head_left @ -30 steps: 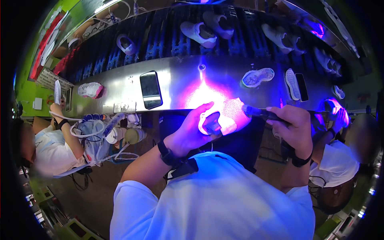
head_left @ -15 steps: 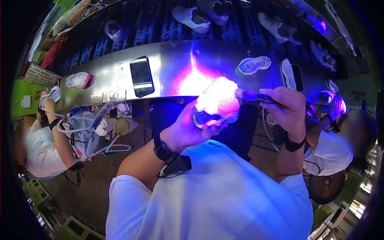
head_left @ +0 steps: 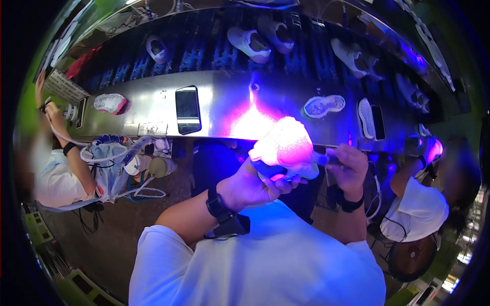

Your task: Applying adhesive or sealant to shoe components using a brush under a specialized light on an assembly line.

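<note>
In the centre of the frame, a pale shoe [head_left: 286, 145] glows pink and white under a strong light, its dark opening toward the lower left. The person's left hand [head_left: 250, 186] supports it from below, its grip closed around the shoe's lower left side with the fingers curled underneath. Just right of it, the right hand [head_left: 349, 171] has its grip pinched closed on a slim, dark-handled tool [head_left: 332, 157]. The tool's blurred tip points at the shoe's right edge; whether the two touch, I cannot tell.

Across the middle of the frame runs a shiny grey metal table [head_left: 153, 92], a bright pink-white patch of light on it just above the shoe. Left of this patch lies a black rectangular phone [head_left: 188, 109], and farther left a white shoe sole with a pink edge [head_left: 110, 103]. Right of the patch are a pale, translucent-looking sole [head_left: 324, 105], then a narrow white sole [head_left: 366, 117] close beside a second dark phone [head_left: 377, 122].

Along the top of the frame, a dark ribbed conveyor [head_left: 204, 43] tinged blue carries a single light grey shoe [head_left: 156, 49] at the upper left and more shoes toward the upper right. Co-workers in white shirts sit at the left and right edges.
</note>
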`<move>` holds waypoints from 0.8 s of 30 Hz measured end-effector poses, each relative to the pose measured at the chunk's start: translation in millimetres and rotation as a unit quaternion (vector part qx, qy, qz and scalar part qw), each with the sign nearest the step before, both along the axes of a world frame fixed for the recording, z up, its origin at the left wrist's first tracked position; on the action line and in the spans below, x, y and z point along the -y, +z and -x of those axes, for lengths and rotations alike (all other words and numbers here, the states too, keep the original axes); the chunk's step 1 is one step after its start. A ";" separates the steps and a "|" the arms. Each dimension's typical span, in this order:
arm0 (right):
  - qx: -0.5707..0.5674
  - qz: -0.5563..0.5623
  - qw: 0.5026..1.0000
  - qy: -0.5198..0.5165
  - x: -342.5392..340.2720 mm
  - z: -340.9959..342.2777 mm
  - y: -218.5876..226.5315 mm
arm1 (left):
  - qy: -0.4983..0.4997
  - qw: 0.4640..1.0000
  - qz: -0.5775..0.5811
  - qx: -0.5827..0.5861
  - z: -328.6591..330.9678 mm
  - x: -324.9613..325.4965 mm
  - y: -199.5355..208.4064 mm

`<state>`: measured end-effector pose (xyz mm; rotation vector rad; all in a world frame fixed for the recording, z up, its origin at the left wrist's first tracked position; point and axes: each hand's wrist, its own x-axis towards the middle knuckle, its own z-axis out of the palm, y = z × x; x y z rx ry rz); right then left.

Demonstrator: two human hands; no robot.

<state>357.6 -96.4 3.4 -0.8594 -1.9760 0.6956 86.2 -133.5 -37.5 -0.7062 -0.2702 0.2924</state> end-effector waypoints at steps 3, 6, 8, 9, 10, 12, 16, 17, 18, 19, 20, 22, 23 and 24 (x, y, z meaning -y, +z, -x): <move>0.005 0.045 0.998 -0.032 16.4 -13.3 -14.8 | 0.052 0.984 -0.130 -0.111 7.0 -9.4 7.3; 0.023 0.103 0.992 -0.076 16.6 -11.2 -21.1 | 0.199 0.874 -0.202 -0.395 7.4 -29.8 11.3; 0.085 0.159 0.971 -0.158 13.8 -15.8 -29.9 | 0.234 0.794 -0.284 -0.484 20.0 -52.5 21.9; 0.087 0.173 0.967 -0.163 12.3 -23.3 -37.3 | 0.234 0.777 -0.313 -0.493 27.9 -71.5 27.4; 0.079 0.165 0.971 -0.157 10.4 -28.5 -47.7 | 0.228 0.757 -0.318 -0.524 40.7 -95.2 23.6; 0.059 0.159 0.964 -0.206 9.9 -36.5 -63.5 | 0.210 0.560 -0.436 -0.672 72.5 -148.3 24.9; 0.003 0.337 0.904 -0.265 11.1 -41.0 -60.9 | 0.115 0.152 -0.381 -0.905 153.9 -267.6 0.6; -0.048 0.353 0.894 -0.274 10.6 -43.9 -65.5 | 0.029 0.115 -0.392 -0.912 162.6 -288.9 16.7; -0.101 0.368 0.881 -0.281 11.5 -45.2 -68.9 | -0.059 0.075 -0.400 -0.912 170.6 -304.8 33.9; -0.109 0.360 0.881 -0.286 8.5 -45.9 -70.3 | -0.073 0.040 -0.400 -0.913 182.1 -324.0 31.8; -0.108 0.356 0.882 -0.290 3.6 -48.2 -71.7 | -0.087 0.005 -0.401 -0.912 193.2 -343.9 23.9; -0.106 0.374 0.872 -0.299 -3.2 -48.0 -77.9 | -0.116 -0.053 -0.394 -0.910 233.0 -386.2 -18.4; -0.106 0.373 0.869 -0.307 -9.3 -46.0 -79.4 | -0.145 -0.110 -0.388 -0.903 242.2 -403.8 -36.0; -0.105 0.381 0.864 -0.312 -12.9 -46.7 -78.0 | -0.145 -0.105 -0.402 -0.898 236.3 -412.0 -46.9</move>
